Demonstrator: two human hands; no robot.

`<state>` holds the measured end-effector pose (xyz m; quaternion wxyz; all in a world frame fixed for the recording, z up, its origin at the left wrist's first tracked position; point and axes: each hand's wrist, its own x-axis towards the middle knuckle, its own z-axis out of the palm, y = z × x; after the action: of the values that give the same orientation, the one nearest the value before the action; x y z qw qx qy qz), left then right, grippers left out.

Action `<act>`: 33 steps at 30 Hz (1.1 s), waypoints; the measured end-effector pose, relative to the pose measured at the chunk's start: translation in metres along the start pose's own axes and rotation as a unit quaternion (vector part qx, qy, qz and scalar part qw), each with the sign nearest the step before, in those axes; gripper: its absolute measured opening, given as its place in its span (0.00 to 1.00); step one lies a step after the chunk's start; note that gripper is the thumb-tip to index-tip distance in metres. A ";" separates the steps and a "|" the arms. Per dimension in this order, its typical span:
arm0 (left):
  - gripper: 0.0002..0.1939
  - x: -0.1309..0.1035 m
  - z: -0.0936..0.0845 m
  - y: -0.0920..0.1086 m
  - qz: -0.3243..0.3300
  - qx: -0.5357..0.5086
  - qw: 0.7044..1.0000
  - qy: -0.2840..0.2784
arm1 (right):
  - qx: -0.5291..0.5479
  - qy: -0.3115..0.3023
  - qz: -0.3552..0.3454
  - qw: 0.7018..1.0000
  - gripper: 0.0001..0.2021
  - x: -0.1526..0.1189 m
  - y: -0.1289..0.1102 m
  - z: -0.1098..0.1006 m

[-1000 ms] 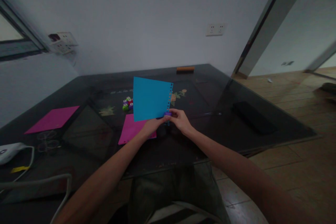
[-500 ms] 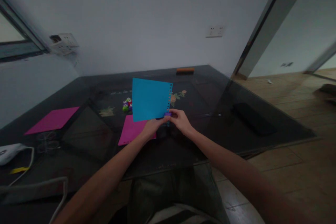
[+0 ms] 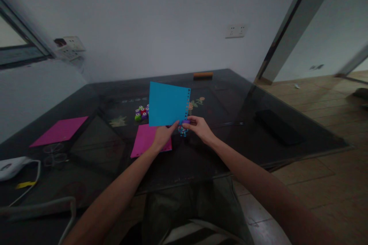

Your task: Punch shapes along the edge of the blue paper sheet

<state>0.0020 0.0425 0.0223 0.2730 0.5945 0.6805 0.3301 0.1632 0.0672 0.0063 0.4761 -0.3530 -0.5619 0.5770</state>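
Observation:
A blue sheet of paper (image 3: 169,104) stands tilted up over the table, a row of punched shapes along its right edge. My left hand (image 3: 164,134) pinches its lower edge, thumb in front. In my right hand (image 3: 200,127) is a small purple craft punch (image 3: 186,122), gripped at the sheet's lower right corner. Small blue paper bits (image 3: 183,131) lie on the table just below the punch. A pink sheet (image 3: 140,141) lies partly under my left hand. Several small punches with eye-like tops (image 3: 141,112) stand left of the blue sheet, some of them partly hidden by it.
Another pink sheet (image 3: 61,131) lies at the left of the dark table (image 3: 201,164), near a clear wire-like object (image 3: 54,157) and a white device (image 3: 13,167) with a cable. A black slab (image 3: 277,127) lies at the right, an orange-brown bar (image 3: 202,75) at the back.
The blue sheet has shifted slightly right and up. My left fingers have moved away from the purple punch, and the blue bits below now show more clearly.

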 end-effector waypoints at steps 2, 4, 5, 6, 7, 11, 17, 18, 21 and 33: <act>0.20 0.001 0.002 -0.001 0.014 -0.004 1.000 0.020 | 0.007 0.001 0.004 1.000 0.14 0.000 0.000 0.000; 0.20 0.001 0.004 -0.002 0.041 -0.016 0.999 0.033 | 0.014 0.007 0.007 1.000 0.14 0.000 0.000 0.001; 0.20 0.001 0.005 -0.002 0.054 -0.024 0.998 0.033 | 0.016 0.009 0.009 1.000 0.15 0.000 0.000 0.001; 0.20 0.000 0.006 -0.002 0.063 -0.029 0.997 0.032 | 0.017 0.009 0.011 1.000 0.15 0.000 0.000 0.000; 0.20 0.000 0.006 -0.002 0.067 -0.032 0.997 0.031 | 0.016 0.009 0.012 1.000 0.15 0.000 0.000 0.000; 0.20 -0.001 0.006 0.000 0.048 -0.029 0.998 0.017 | -0.003 0.010 0.022 1.000 0.17 0.000 0.000 -0.001; 0.15 -0.003 0.005 0.001 0.045 -0.039 0.998 0.006 | -0.047 0.019 0.030 0.998 0.17 -0.001 -0.002 -0.002; 0.14 -0.003 0.005 0.002 0.046 -0.045 0.998 0.007 | -0.055 0.018 0.029 0.998 0.17 -0.001 -0.002 -0.002; 0.13 -0.004 0.005 0.003 0.041 -0.071 0.997 0.005 | -0.081 0.015 0.022 0.996 0.18 0.001 -0.002 -0.004; 0.13 0.013 0.014 -0.015 0.116 -0.195 0.974 -0.018 | -0.119 0.006 0.004 0.993 0.20 0.004 0.001 -0.006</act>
<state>0.0014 0.0562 0.0026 0.3557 0.6103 0.5244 0.4754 0.1676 0.0730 0.0055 0.4321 -0.4129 -0.6222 0.5057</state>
